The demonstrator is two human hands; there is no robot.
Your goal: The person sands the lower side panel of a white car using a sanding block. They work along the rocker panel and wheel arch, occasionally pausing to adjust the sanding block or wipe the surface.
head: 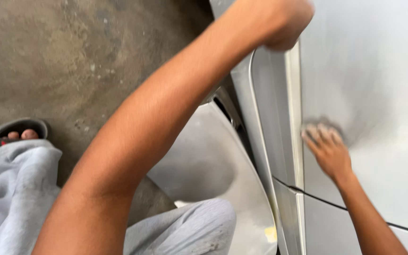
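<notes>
Hands point(329, 151) on silver car panel point(378, 71)

No packages, signs or screens anywhere in view. Closest thing to a label is a small yellow patch point(271, 233) down at about 5 o'clock, too blurry to tell what it is.

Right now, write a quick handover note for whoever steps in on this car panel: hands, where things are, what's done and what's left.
Right hand: flat on the silver panel, pressing a dark pad near the panel's edge.
Left hand: closed into a fist at the panel's top edge; whether it holds anything cannot be told.
Done: a dull grey patch shows around the pad.
Left: the rest of the panel looks untouched.
</notes>
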